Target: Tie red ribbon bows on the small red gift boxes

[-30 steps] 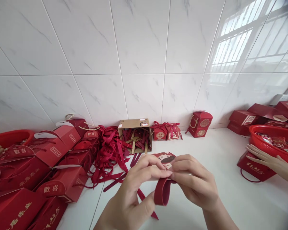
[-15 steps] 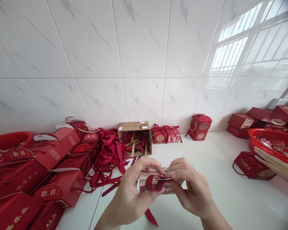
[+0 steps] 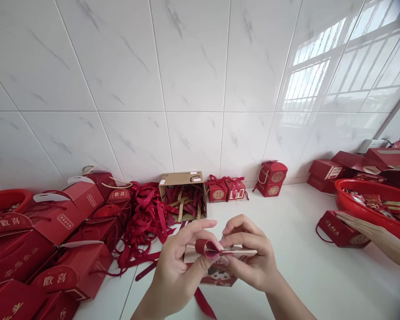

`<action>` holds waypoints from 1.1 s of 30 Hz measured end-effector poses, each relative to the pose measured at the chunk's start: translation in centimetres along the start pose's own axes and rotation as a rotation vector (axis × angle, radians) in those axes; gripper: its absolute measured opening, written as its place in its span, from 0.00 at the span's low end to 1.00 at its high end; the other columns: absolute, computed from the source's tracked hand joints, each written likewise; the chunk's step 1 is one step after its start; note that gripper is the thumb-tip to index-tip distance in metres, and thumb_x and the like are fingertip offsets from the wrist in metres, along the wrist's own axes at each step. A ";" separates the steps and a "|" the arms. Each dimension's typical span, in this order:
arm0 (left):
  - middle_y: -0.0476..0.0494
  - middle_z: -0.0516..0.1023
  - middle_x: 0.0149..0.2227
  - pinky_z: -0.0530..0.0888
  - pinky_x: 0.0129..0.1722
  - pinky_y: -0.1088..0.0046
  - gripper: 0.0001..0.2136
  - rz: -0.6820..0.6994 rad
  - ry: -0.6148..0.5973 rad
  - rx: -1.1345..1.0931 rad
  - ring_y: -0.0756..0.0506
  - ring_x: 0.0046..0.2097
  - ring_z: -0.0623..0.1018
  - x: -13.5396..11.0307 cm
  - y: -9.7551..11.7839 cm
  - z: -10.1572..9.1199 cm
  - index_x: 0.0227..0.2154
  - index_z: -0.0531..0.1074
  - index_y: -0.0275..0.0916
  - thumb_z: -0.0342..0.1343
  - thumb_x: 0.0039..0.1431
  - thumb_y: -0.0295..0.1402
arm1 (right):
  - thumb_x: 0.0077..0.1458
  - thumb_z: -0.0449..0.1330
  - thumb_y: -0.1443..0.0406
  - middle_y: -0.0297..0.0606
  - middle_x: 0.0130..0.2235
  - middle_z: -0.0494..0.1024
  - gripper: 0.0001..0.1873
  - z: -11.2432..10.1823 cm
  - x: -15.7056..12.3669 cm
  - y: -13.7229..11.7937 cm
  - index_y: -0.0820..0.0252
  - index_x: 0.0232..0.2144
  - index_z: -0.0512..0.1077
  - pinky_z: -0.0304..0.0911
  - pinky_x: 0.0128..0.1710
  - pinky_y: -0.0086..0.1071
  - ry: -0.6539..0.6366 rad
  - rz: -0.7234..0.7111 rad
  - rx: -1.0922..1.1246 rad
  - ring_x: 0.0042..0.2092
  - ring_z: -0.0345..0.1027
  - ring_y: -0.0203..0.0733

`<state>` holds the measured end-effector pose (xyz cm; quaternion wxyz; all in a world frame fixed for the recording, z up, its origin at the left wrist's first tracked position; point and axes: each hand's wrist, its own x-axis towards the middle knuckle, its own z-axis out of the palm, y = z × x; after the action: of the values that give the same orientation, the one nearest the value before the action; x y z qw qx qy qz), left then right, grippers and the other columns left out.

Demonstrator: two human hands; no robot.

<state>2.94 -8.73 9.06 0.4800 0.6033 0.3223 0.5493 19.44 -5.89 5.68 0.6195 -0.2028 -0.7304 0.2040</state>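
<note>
A small gift box (image 3: 220,274) with a printed picture on its front is between my hands, low in the middle. My left hand (image 3: 186,260) pinches a dark red strap (image 3: 202,246) bent into a loop at the box's top. My right hand (image 3: 250,253) has its thumb and fingers closed on the box's pale top edge, right beside the loop. Below my left hand, the end of a red ribbon (image 3: 204,303) hangs down towards the table. My fingertips hide where strap and box meet.
An open carton (image 3: 182,178) of red and gold strips stands by the wall, with a heap of red ribbons (image 3: 148,218) beside it. Red boxes (image 3: 76,266) crowd the left. At right, another person's hand (image 3: 363,226) rests on a red box (image 3: 343,233) near a red basket (image 3: 383,215) of packets.
The box has turned so its printed front shows more, and its top edge now lies flatter between my fingers. My right fingers have shifted along it. The view has swung slightly right.
</note>
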 end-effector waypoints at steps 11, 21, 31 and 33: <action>0.48 0.76 0.29 0.80 0.31 0.74 0.13 -0.076 0.037 -0.004 0.49 0.28 0.78 0.4 0.0 0.1 0.40 0.71 0.37 0.62 0.53 0.34 | 0.52 0.62 0.69 0.40 0.34 0.74 0.06 0.8 0.1 -0.4 0.58 0.33 0.77 0.70 0.30 0.32 0.023 0.025 0.005 0.31 0.71 0.39; 0.46 0.78 0.32 0.77 0.33 0.75 0.12 -0.067 -0.097 0.128 0.49 0.31 0.78 1.1 0.0 -1.1 0.40 0.71 0.38 0.62 0.53 0.31 | 0.53 0.61 0.68 0.39 0.35 0.71 0.06 -0.4 -0.4 0.0 0.56 0.35 0.76 0.71 0.28 0.30 -0.082 0.082 -0.011 0.34 0.70 0.39; 0.45 0.81 0.31 0.75 0.35 0.75 0.04 0.092 -0.220 0.453 0.47 0.34 0.79 1.8 0.7 -2.8 0.32 0.78 0.39 0.58 0.57 0.30 | 0.53 0.61 0.67 0.40 0.36 0.69 0.05 -0.2 -0.3 -0.2 0.59 0.34 0.76 0.64 0.16 0.19 -0.230 0.204 0.074 0.31 0.68 0.35; 0.45 0.81 0.32 0.75 0.35 0.75 0.06 0.092 -0.201 0.480 0.47 0.34 0.79 1.6 0.7 -2.5 0.34 0.79 0.40 0.57 0.58 0.31 | 0.53 0.61 0.67 0.39 0.36 0.69 0.04 0.0 -0.2 -0.1 0.59 0.33 0.75 0.64 0.16 0.20 -0.229 0.184 0.052 0.31 0.68 0.35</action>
<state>0.77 -6.93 10.11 0.3272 0.7654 0.3663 0.4158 19.42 -6.10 5.57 0.5159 -0.2284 -0.7690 0.3005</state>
